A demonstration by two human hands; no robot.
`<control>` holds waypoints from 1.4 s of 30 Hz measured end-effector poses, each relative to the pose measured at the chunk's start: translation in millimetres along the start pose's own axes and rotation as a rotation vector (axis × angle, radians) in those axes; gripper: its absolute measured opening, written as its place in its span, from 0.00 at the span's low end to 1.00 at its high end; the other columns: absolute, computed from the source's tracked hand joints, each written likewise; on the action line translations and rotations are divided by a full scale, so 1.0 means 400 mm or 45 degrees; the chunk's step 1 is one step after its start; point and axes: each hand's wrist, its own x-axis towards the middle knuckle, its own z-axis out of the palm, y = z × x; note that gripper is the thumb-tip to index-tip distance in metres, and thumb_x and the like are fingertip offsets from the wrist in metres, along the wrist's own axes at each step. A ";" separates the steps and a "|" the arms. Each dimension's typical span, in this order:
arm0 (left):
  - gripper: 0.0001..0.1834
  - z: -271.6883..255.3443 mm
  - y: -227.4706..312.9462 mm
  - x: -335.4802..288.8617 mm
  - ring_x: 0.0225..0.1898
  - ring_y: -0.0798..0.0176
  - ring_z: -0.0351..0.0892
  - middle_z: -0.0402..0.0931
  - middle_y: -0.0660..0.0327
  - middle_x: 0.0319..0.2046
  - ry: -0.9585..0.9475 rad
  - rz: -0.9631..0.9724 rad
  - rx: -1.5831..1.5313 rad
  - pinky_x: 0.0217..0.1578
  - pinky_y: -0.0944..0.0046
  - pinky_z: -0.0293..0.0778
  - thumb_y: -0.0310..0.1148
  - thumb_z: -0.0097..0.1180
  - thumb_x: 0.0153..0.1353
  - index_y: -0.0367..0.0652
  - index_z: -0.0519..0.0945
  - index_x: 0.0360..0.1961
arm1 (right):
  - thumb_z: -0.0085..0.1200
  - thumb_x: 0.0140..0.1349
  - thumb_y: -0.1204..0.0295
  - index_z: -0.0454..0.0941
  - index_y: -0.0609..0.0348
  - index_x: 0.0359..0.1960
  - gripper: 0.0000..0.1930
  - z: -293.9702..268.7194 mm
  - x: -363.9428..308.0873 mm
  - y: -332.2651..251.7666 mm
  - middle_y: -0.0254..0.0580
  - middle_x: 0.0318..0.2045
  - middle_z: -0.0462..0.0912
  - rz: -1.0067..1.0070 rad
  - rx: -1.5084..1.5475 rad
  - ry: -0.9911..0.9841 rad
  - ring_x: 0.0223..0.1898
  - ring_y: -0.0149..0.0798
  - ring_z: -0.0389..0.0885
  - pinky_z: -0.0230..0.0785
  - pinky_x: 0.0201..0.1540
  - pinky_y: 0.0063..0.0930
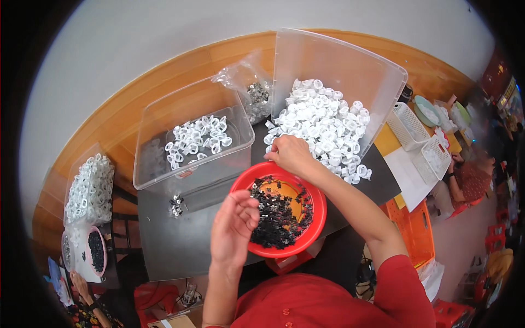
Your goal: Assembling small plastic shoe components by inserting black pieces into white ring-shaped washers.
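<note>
- the right grip (292, 156) is narrow, fingertips drawn close together beside the near edge of the white ring-shaped pieces (328, 123); i cannot tell if one is caught between them
- the left grip (232, 229) is fairly wide, palm showing and fingers loosely curled, over the left rim of the red basin (317, 227)
- the black pieces (273, 221) lie loose in that basin, just right of the left grip and nearer the body than the right grip
- the right forearm (350, 205) crosses the basin's far right rim, and the left grip hides part of the left one
- past the right grip, a translucent bin (383, 76) rises as a wall behind the white heap, which spills onto the tabletop (169, 246)
- left of the right grip stands a clear box (238, 156) with more white rings, its wall between them and the left grip
- beyond that box's right corner, a clear bag (243, 71) of small metallic bits
- left of the left grip, a small shiny cluster (176, 205)
- well right of both grips, an orange crate (413, 235)
</note>
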 end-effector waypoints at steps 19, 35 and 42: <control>0.21 0.021 -0.124 -0.006 0.35 0.73 0.74 0.75 0.59 0.46 0.109 0.082 0.373 0.38 0.74 0.69 0.41 0.46 0.69 0.40 0.68 0.58 | 0.55 0.57 0.66 0.75 0.60 0.20 0.12 -0.074 -0.144 -0.072 0.47 0.23 0.76 -0.250 0.271 0.541 0.26 0.52 0.76 0.64 0.31 0.43; 0.25 -0.015 -0.139 0.008 0.61 0.60 0.67 0.68 0.56 0.59 -0.262 -0.091 -0.045 0.61 0.59 0.63 0.40 0.42 0.71 0.39 0.63 0.65 | 0.58 0.55 0.72 0.78 0.63 0.37 0.10 -0.032 -0.378 -0.127 0.39 0.34 0.77 -0.586 0.176 0.770 0.37 0.38 0.78 0.68 0.38 0.35; 0.30 0.023 -0.155 0.019 0.57 0.61 0.71 0.68 0.51 0.60 -0.063 -0.294 -0.139 0.56 0.64 0.68 0.28 0.55 0.63 0.36 0.62 0.65 | 0.62 0.52 0.73 0.78 0.57 0.33 0.08 -0.080 -0.410 -0.106 0.35 0.30 0.79 -0.165 0.251 0.681 0.31 0.38 0.78 0.65 0.37 0.33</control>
